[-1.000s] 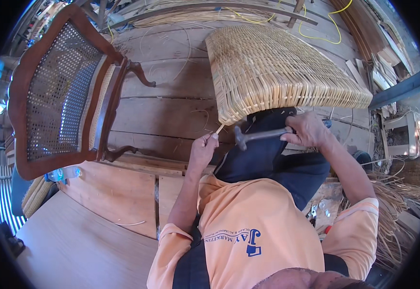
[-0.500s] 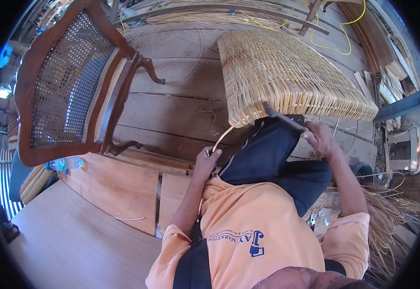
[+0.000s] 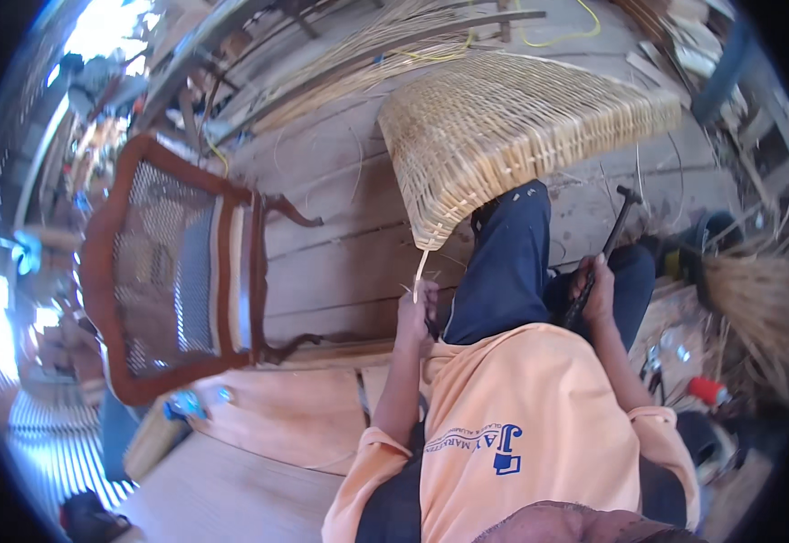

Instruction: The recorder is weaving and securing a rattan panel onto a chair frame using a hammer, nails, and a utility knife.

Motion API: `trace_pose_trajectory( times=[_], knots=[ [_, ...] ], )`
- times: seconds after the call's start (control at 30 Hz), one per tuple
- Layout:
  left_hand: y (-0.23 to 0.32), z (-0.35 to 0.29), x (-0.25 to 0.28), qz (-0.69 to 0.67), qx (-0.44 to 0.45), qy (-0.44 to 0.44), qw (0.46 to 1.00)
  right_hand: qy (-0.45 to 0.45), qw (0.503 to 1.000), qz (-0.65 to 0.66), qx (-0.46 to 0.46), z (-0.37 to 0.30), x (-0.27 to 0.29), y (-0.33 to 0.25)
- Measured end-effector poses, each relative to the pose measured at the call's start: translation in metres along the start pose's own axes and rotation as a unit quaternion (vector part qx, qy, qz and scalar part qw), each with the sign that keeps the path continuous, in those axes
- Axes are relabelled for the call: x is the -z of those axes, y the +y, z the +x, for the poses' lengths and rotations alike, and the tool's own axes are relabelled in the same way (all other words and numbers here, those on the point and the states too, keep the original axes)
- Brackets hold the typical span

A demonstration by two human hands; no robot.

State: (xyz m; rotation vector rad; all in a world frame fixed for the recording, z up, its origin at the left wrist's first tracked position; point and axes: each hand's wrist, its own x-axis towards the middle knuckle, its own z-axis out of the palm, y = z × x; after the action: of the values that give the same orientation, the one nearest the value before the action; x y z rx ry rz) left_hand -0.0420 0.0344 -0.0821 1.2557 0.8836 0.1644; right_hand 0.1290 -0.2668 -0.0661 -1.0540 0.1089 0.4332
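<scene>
A woven rattan panel (image 3: 512, 136) with a thick wrapped edge lies tilted in front of me, its near edge against my left knee. From its near left corner a pale rattan strip (image 3: 423, 264) hangs down, and the closed fingers of my left hand (image 3: 419, 309) grip it. My right hand (image 3: 597, 288) is wrapped around the dark handle of a hammer (image 3: 622, 217) over my right thigh. The hammer's head points up and away from me, apart from the panel.
To the left stands a wooden chair (image 3: 95, 271) with a cane back. Long rattan strips (image 3: 349, 63) lie on the plank floor at the far side. At right are a bundle of fibres (image 3: 756, 308) and a red spool-like item (image 3: 707, 391). A pale board (image 3: 222, 498) lies at lower left.
The hammer has come away from the panel's edge, back and down toward my right thigh, its head now pointing up. My left hand still grips the strip. The whole view has shifted.
</scene>
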Motion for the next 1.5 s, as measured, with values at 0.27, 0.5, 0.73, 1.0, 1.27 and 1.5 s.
trace_pose_trajectory(
  times=[0.27, 0.5, 0.73, 1.0, 1.27, 1.5],
  knots=[
    [0.1, -0.013, -0.028, 0.158, -0.157, -0.016, 0.975, -0.032, 0.996, 0.075, -0.027, -0.017, -0.001, -0.017],
    [0.095, -0.008, -0.035, 0.247, -0.193, 0.056, 0.948, -0.198, 0.867, -0.437, 0.135, 0.005, -0.039, -0.062],
    [0.075, 0.01, -0.027, 0.185, -0.258, 0.012, 0.948, -0.313, 0.584, -0.715, 0.223, 0.028, -0.086, -0.115],
    [0.082, 0.007, -0.029, 0.189, -0.293, -0.038, 0.936, -0.307, 0.525, -0.765, 0.212, 0.047, -0.121, -0.117],
    [0.093, -0.004, -0.021, 0.358, -0.296, 0.035, 0.885, -0.279, 0.594, -0.735, 0.17, 0.039, -0.112, -0.109],
    [0.094, -0.109, -0.079, -0.103, -0.003, -0.075, 0.992, -0.175, 0.857, -0.476, 0.092, 0.01, -0.057, -0.082]
  ],
)
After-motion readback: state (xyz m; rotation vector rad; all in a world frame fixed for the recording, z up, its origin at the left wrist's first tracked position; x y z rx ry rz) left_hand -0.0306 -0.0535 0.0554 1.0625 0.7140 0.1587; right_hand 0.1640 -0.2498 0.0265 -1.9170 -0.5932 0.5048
